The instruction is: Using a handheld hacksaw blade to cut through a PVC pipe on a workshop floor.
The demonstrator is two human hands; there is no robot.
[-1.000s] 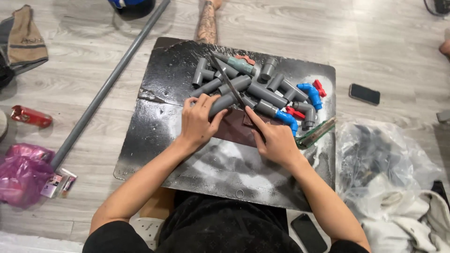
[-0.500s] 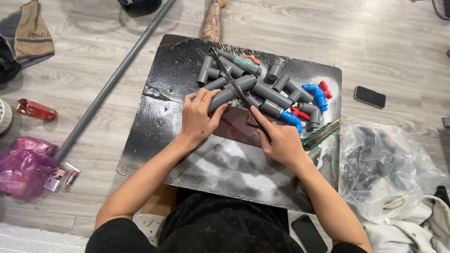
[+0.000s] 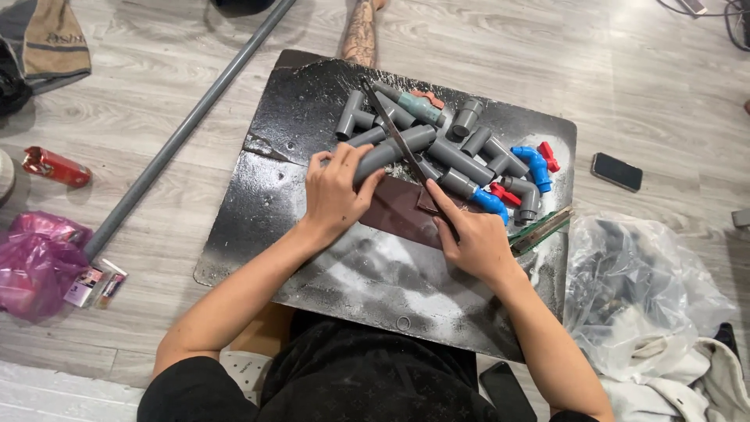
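Head view: left hand (image 3: 334,190) grips a grey pipe (image 3: 393,153), right hand (image 3: 471,237) grips a saw blade (image 3: 398,139) across it

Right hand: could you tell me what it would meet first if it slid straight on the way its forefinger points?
The right hand points up-left along the saw blade, so it would probably first meet the grey pipe gripped by the left hand; depth is unclear.

- Floor (image 3: 672,94): grey wood-look planks, even light, soft shadows.
- Long grey pipe (image 3: 187,129) lies diag., far centre to near left.
- Pink bag (image 3: 35,262) near left, red can (image 3: 55,166) left.
- Phone (image 3: 616,171) right; clear plastic bag (image 3: 641,297) near right.
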